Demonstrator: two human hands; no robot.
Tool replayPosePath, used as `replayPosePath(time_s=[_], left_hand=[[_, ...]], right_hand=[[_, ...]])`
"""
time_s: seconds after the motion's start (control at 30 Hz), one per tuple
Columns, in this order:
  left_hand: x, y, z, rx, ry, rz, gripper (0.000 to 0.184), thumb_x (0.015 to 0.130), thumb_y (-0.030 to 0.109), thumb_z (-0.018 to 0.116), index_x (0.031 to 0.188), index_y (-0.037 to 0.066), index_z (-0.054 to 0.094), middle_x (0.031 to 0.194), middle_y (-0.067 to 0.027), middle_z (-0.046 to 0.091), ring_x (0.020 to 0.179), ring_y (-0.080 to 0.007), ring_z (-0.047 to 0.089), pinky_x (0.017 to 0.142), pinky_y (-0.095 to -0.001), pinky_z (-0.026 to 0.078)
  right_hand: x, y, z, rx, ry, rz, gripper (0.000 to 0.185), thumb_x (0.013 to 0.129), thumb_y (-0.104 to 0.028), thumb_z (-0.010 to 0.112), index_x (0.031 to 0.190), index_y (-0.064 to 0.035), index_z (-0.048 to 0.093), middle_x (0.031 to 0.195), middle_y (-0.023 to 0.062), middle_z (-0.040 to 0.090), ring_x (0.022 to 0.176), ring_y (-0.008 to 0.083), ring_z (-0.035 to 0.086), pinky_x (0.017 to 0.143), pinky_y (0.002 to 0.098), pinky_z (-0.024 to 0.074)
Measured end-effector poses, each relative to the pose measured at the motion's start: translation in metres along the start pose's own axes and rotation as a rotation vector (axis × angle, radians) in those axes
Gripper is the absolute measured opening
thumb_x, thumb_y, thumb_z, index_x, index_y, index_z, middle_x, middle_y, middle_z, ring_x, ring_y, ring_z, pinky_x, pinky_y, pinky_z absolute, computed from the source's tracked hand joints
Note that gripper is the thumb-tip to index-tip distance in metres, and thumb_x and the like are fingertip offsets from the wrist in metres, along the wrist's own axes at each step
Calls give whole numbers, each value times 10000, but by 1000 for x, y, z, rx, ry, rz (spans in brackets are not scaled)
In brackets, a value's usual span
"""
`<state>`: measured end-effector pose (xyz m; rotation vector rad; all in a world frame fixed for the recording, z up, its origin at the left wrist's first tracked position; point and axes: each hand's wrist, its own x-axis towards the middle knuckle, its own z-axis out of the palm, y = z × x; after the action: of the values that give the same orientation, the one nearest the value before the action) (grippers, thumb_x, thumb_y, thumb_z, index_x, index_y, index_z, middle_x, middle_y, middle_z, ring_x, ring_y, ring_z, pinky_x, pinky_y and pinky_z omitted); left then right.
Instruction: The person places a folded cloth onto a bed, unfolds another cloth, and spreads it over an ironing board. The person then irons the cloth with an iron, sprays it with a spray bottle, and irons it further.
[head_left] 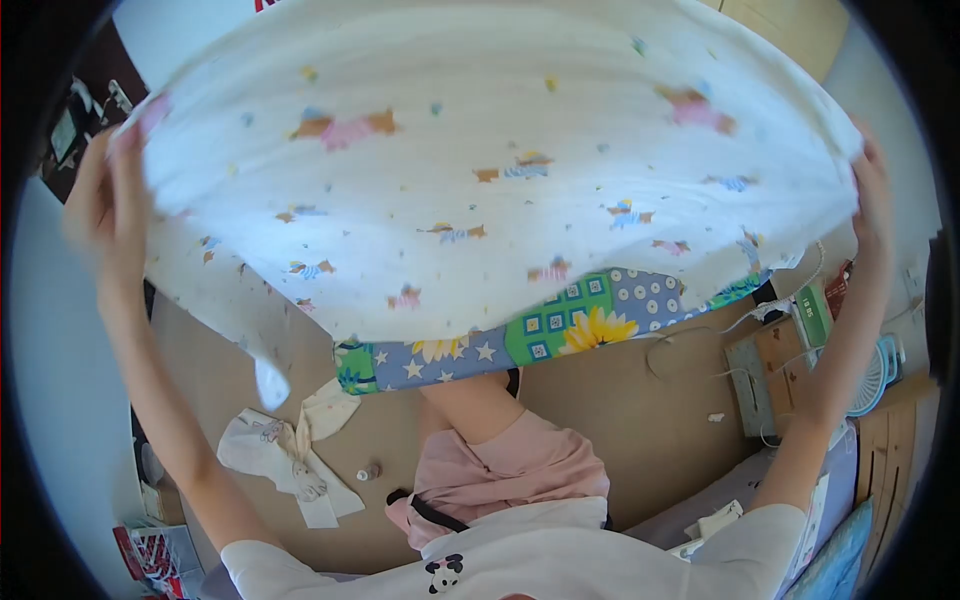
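Observation:
A white cloth (540, 205) printed with small dachshunds is spread wide in front of me, raised and bulging upward. At its left edge my left hand (112, 195) is closed on the fabric, slightly blurred. My right hand (870, 190) grips the opposite edge, its fingers partly hidden behind the cloth. Below hangs a loose corner on the left side. Under the cloth a long padded board (570, 322) shows its front edge, covered in blue and green fabric with sunflowers and stars; it looks like an ironing board. The rest of the board is hidden.
White garments (295, 455) lie on the floor at left, near a small bottle (369, 471). To the right stand a wooden drawer box (780, 355), a green box (812, 312) and a light blue fan (875, 375). A cord (700, 330) loops beside the board.

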<state>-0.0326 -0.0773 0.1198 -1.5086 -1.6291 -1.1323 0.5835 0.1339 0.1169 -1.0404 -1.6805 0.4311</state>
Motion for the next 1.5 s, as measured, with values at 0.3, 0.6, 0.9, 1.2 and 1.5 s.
replayPosePath(time_s=[0.3, 0.6, 0.9, 1.2, 1.5], left_hand=[[-7, -13, -65, -18, 221, 576, 188, 837, -102, 538, 989, -211, 547, 991, -302, 600, 879, -313, 645, 807, -392, 544], [14, 18, -98, 92, 358, 519, 198, 913, 85, 517, 1007, -63, 607, 939, -128, 656, 821, -158, 617, 728, -248, 488], [9, 44, 6, 99, -277, 477, 116, 876, 122, 551, 920, 35, 614, 760, -117, 626, 651, -224, 620, 584, -305, 469], [-81, -8, 165, 44, -580, 544, 191, 857, 220, 550, 739, 71, 527, 638, -96, 551, 666, -270, 573, 549, -391, 449], [-109, -20, 236, -81, -604, 305, 51, 813, 108, 564, 824, 59, 558, 823, -110, 584, 811, -270, 567, 672, -408, 445]], right_hand=[[-59, -11, -49, 308, 195, 14, 323, 934, -176, 477, 1209, -9, 509, 1103, 74, 583, 963, 147, 556, 882, 312, 422], [-65, -79, -33, 329, 603, 14, 469, 859, -297, 629, 1167, 43, 533, 1114, 112, 593, 989, 187, 586, 805, 284, 479], [-3, 9, 44, -348, 112, -169, 241, 866, -245, 577, 888, -13, 639, 710, 27, 609, 645, 84, 516, 585, 247, 414], [-44, 137, 189, -516, -125, 6, 349, 850, -396, 545, 741, -68, 591, 630, 98, 612, 613, 300, 590, 559, 403, 438], [-36, 168, 203, -676, -272, 62, 378, 863, -417, 533, 719, -71, 590, 618, 89, 610, 597, 280, 591, 526, 390, 422]])
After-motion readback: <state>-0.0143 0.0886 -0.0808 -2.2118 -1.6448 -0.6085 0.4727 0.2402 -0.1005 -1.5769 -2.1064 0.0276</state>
